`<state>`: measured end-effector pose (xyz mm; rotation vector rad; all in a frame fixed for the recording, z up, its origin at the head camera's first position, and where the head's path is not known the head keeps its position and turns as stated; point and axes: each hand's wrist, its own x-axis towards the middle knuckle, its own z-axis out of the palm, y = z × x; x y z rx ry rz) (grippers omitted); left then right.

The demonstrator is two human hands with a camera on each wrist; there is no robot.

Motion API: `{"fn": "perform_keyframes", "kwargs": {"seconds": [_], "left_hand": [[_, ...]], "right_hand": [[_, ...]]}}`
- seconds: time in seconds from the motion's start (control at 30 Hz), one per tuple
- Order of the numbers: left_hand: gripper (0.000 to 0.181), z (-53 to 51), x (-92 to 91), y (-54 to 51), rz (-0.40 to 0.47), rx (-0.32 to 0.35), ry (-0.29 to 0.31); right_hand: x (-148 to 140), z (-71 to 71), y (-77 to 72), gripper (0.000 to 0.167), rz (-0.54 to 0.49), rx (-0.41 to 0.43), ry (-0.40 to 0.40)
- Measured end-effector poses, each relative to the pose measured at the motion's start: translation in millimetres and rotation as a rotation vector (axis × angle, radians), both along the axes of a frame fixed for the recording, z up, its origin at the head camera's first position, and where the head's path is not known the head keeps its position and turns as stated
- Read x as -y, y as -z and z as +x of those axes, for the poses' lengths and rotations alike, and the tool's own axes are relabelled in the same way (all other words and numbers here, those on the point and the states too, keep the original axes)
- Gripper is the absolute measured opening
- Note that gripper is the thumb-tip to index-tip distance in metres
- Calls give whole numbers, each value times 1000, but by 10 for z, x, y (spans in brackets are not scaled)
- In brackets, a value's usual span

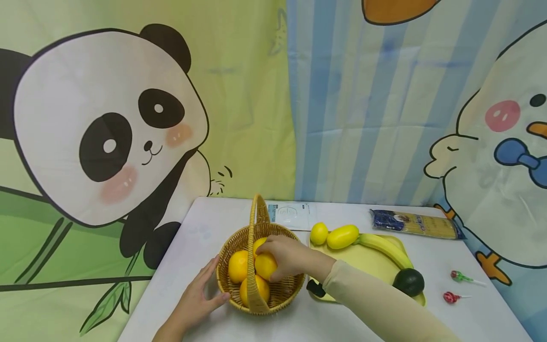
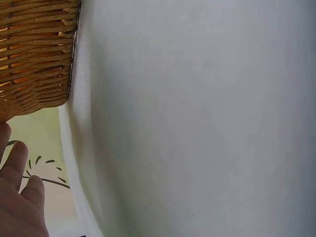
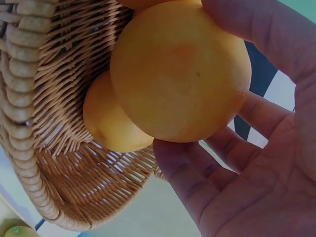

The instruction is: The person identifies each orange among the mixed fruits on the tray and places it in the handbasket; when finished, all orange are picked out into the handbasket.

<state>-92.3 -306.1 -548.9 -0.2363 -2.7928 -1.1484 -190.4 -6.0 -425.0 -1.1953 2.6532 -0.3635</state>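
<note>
A round wicker basket [image 1: 284, 298] with a tall arched handle [image 1: 251, 256] holds several oranges. My right hand [image 1: 288, 256] reaches in from the right and grips one orange [image 1: 266, 266]. In the right wrist view, fingers and thumb wrap around that orange [image 3: 180, 71], while another orange [image 3: 113, 121] lies beside it against the weave. More oranges [image 1: 238, 267] sit left of the handle. My left hand [image 1: 196, 295] lies along the basket's left side, fingers extended, touching it near the rim. The left wrist view catches only its fingers beneath the wicker wall [image 2: 34, 54].
Right of the basket, a yellow tray [image 1: 363, 266] carries a lemon [image 1: 319, 233], a yellow oblong fruit [image 1: 343, 236], a banana [image 1: 386, 249] and a dark green avocado-like fruit [image 1: 409, 282]. Behind lie a pasta pack [image 1: 416, 224] and a white packet [image 1: 290, 216]. Two lollipops [image 1: 457, 275] lie far right.
</note>
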Motion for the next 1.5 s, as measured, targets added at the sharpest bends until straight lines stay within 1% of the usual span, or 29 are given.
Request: {"fn": "perform_keyframes", "kwargs": {"seconds": [0.2, 0.43, 0.67, 0.87, 1.2, 1.5], "left_hand": [[103, 7, 3, -2, 12, -17, 11], [104, 9, 2, 0, 13, -26, 13], [104, 10, -7, 11, 15, -23, 9], [104, 15, -18, 10, 16, -23, 18], [104, 14, -35, -39, 22, 12, 4], [104, 40, -26, -25, 15, -21, 8]], "right_hand": [[43, -23, 21, 66, 28, -11, -14], [92, -57, 13, 65, 38, 14, -29], [103, -81, 70, 63, 77, 22, -16], [87, -82, 119, 62, 81, 34, -15], [113, -124, 154, 64, 88, 13, -49], [139, -115, 164, 66, 135, -14, -74]]}}
